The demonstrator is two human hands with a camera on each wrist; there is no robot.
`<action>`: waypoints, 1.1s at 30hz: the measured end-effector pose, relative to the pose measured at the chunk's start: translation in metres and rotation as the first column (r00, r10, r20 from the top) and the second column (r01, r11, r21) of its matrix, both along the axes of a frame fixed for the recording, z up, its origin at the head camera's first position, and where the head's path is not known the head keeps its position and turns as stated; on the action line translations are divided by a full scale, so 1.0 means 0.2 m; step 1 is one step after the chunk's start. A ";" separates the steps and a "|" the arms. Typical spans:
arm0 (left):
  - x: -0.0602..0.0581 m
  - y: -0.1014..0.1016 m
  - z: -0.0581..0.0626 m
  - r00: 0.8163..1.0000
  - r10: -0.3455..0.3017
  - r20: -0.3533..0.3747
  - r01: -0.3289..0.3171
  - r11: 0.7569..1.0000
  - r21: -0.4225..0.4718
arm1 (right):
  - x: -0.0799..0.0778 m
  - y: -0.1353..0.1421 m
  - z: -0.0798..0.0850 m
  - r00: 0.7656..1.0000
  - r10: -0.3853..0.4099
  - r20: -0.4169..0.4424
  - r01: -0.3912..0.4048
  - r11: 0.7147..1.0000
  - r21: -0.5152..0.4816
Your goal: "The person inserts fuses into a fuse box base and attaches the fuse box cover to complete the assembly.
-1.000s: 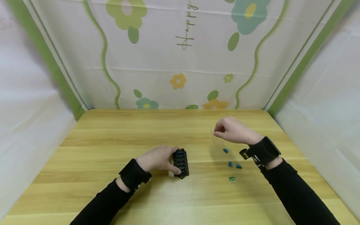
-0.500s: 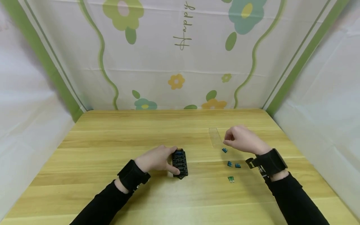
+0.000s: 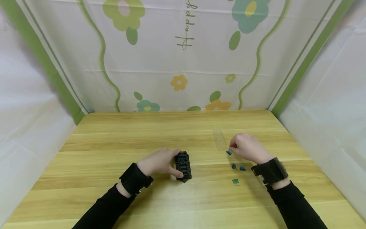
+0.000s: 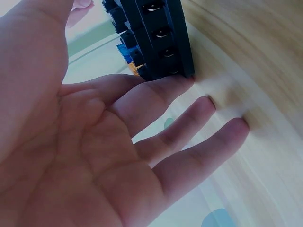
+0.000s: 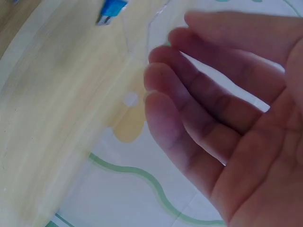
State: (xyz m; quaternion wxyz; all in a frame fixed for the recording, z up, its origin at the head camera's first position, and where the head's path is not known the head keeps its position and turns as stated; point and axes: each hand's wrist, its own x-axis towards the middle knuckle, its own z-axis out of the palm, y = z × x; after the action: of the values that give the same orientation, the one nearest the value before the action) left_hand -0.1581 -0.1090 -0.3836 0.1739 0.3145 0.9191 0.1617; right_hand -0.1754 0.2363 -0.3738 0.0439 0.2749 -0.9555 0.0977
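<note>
- The block [image 3: 184, 163] lies on the table [image 3: 143, 208]; the left hand [image 3: 160, 163] spans it, thumb at its near end and fingers braced at its far end. The ring and little fingers are spread past it.
- The right hand [image 3: 249, 147] hangs right of the block, fingers loosely curled, pinching nothing; the right wrist view shows a gap between fingertips and fuse.
- The likely step is picking up the top fuse [image 3: 229, 153], a blue one, right of the block and level with its far end.
- To do it well, part thumb and index slightly, come straight down, and pinch the plastic body, leaving the metal legs free.
- Best avoid nudging the clear strip [image 3: 219, 140], flat to the right of the block and beyond its far end.
- Two blue fuses [image 3: 234, 166] right of the block's middle, and a green fuse [image 3: 235, 182] right of its near end, are best left alone.
- A blue piece [image 4: 125, 53] and an orange piece [image 4: 134, 69] sit in the block's far end; the left fingers should press lightly there.
</note>
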 end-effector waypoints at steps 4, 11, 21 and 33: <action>0.00 0.00 0.01 1.000 0.003 0.003 -0.003 1.000 0.008 | -0.01 -0.01 -0.03 0.999 0.026 -0.030 -0.026 1.000 0.014; 0.01 0.00 0.00 1.000 0.004 0.000 -0.004 1.000 0.006 | -0.02 -0.03 -0.06 1.000 -0.013 -0.021 0.013 1.000 0.029; 0.01 0.01 0.00 1.000 -0.010 -0.010 0.010 1.000 0.010 | -0.02 -0.01 -0.07 0.998 -0.043 -0.036 0.045 0.997 0.062; 0.01 0.01 0.00 1.000 -0.010 0.002 0.010 1.000 0.017 | -0.02 -0.01 -0.09 0.998 -0.054 -0.013 0.055 0.996 0.069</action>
State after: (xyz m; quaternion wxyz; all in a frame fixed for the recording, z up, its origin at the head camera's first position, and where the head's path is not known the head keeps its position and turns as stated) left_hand -0.1558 -0.1075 -0.3843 0.1728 0.3205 0.9159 0.1688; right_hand -0.1784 0.2339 -0.3912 0.0422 0.2505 -0.9652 0.0617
